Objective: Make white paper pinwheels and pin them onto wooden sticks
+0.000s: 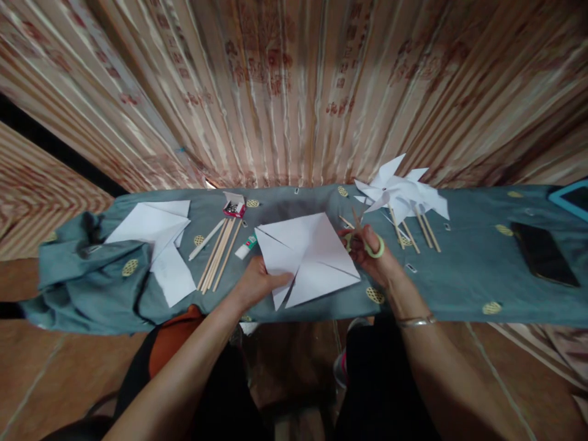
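Observation:
A white paper square (pixel 309 257) with diagonal creases lies on the blue-grey cloth (pixel 463 269) in front of me. My left hand (pixel 260 283) grips its near left edge, fingers closed on the paper. At the paper's right corner, my right hand (pixel 373 252) holds scissors (pixel 367 240) with pale green handles, fingers through the loops. The blades point away from me and show only faintly.
Finished white paper pinwheels (pixel 404 193) on wooden sticks lie at the back right. Loose wooden sticks (pixel 220 254), a small box of pins (pixel 233 207), a glue stick (pixel 247 246) and spare folded paper (pixel 154 236) lie at the left. A dark phone (pixel 544 252) rests far right.

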